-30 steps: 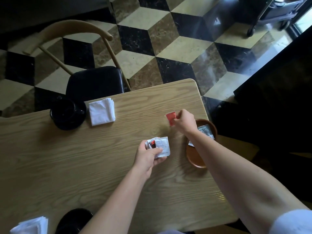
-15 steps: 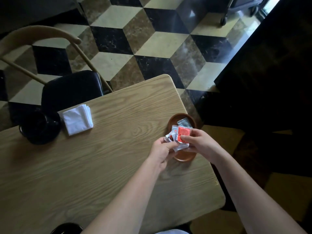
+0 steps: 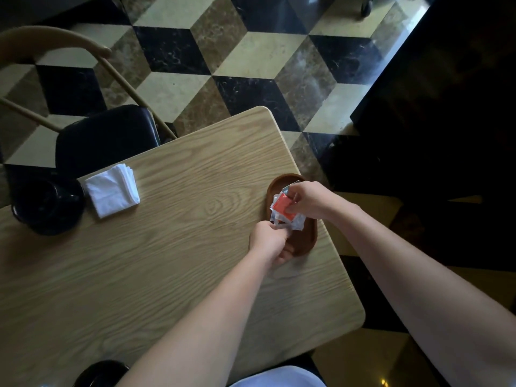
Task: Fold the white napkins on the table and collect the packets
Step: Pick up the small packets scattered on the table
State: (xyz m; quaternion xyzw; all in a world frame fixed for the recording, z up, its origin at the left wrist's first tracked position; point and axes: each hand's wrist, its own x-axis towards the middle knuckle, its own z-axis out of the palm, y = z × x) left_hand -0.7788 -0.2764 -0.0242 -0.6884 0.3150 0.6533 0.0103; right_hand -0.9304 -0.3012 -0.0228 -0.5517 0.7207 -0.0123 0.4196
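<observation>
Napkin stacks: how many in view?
1: the folded white napkin stack lies on the table at its far left edge, beside the black cup. Others may be outside the frame.

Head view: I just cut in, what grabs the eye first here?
Both hands meet over the brown wooden tray at the table's right edge: the right hand pinches a red packet atop a bunch of white packets, the left hand holding them from below. Across the table, a folded white napkin stack lies beside a black cup.

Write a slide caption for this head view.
Both hands, left and right, hold packets over a brown wooden tray.
</observation>
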